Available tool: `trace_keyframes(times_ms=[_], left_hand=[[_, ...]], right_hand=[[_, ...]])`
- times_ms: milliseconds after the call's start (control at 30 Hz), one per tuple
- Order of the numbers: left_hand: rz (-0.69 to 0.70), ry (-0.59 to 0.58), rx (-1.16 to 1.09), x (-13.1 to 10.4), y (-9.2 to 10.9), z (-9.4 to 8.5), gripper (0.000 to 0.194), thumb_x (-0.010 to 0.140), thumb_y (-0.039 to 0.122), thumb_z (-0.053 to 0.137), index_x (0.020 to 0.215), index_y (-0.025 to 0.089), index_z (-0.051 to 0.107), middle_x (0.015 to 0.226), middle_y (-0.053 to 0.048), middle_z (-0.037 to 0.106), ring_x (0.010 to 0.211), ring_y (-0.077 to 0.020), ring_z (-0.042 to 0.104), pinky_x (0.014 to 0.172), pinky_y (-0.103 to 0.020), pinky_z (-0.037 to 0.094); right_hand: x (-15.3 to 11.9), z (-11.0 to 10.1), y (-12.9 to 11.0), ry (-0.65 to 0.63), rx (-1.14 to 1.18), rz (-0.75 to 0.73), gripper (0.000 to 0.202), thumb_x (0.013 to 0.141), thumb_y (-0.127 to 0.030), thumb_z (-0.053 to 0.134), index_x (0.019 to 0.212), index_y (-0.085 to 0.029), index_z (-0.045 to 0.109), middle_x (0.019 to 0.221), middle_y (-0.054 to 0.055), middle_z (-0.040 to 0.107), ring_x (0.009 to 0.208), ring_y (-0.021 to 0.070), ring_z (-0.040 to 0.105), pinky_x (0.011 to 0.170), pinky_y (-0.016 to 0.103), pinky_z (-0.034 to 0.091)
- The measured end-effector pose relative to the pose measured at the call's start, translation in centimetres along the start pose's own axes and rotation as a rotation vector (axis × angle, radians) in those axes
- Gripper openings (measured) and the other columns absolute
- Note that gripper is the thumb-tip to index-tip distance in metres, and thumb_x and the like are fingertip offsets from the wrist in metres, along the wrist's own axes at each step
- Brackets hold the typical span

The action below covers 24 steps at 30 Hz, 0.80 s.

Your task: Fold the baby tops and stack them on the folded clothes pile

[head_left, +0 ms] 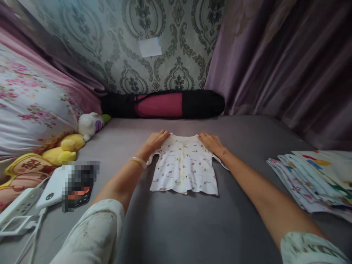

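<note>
A small white baby shirt (183, 168) with tiny printed figures and a yellow-edged front opening lies spread flat, its collar pointing away from me. At its left shoulder seam, my left hand (158, 139) has its fingers closed on the cloth. My right hand (211, 142) grips the opposite shoulder in the same way. Both forearms reach over the bed, and the short sleeves stick out partly beneath my wrists. My fingertips are small and partly hidden.
A grey bed sheet (176, 227) lies under everything. Folded clothes (316, 179) are stacked at right. On the left are a power strip (23, 203), a white power bank (53, 187), cables and plush toys (89, 124). A black-and-red long bag (159, 105) lies against the wall.
</note>
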<state>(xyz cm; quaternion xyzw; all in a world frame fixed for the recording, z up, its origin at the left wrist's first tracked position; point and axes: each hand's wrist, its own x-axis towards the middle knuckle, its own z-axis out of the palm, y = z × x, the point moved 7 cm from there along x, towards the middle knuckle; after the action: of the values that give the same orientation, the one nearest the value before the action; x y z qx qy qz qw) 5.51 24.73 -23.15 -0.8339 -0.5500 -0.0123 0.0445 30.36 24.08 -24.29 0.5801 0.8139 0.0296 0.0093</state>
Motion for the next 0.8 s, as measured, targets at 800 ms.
trace_keyframes(times_ms=[800], left_hand=[[-0.049,-0.021,-0.192,-0.5,8.4,3.4,0.063,0.098,0.048,0.021,0.142,0.005,0.035,0.151,-0.023,0.033,0.142,-0.0329,0.026,0.113,-0.049,0.023]], right_hand=[[-1.2,1.8,-6.1,0.037,0.204,0.124,0.065,0.098,-0.045,0.021,0.148,-0.003,0.028,0.156,0.019,0.024,0.144,0.0303,0.016,0.115,0.05,0.01]])
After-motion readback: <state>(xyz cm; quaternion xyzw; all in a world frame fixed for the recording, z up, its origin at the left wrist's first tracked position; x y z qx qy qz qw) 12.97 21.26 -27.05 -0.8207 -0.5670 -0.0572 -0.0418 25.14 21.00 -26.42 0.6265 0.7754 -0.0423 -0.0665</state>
